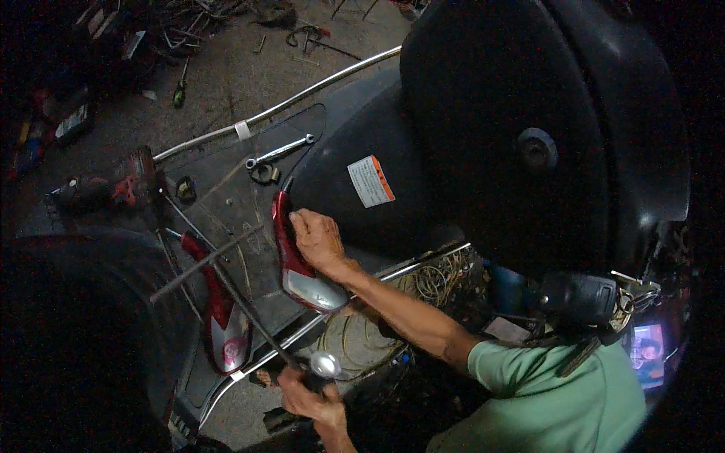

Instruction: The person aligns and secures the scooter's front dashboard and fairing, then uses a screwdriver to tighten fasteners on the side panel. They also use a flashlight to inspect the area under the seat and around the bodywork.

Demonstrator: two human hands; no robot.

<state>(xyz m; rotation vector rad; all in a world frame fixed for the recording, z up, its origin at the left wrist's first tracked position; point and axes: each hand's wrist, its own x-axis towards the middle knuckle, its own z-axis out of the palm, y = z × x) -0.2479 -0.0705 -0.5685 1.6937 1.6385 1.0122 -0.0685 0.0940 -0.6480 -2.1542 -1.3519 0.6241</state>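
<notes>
It's pretty dim where we're working: gritty floor point(219, 68) beyond our right grip point(320, 240), loose tools scattered on it, including a green-handled screwdriver point(180, 92). The dark panel point(298, 124) under that grip is scuffed, edged with metal rails point(317, 81), and meets a big black moulded body point(513, 83) off to the grip's right. A small spanner point(279, 151) lies just past our right fingertips, and a lit screen point(648, 355) glows well off to the right.

The red-and-silver piece point(285, 245) is right at our right grip: long, curved, glossy red up top, silver at the fat end. Those fingers curl against its red edge, but we can't tell if they're actually pinching it. Its twin point(220, 302), pink mark on the silver, lies farther left, up from our left grip point(312, 396), which is wrapped around the end of a cross-shaped tool point(214, 258).
</notes>
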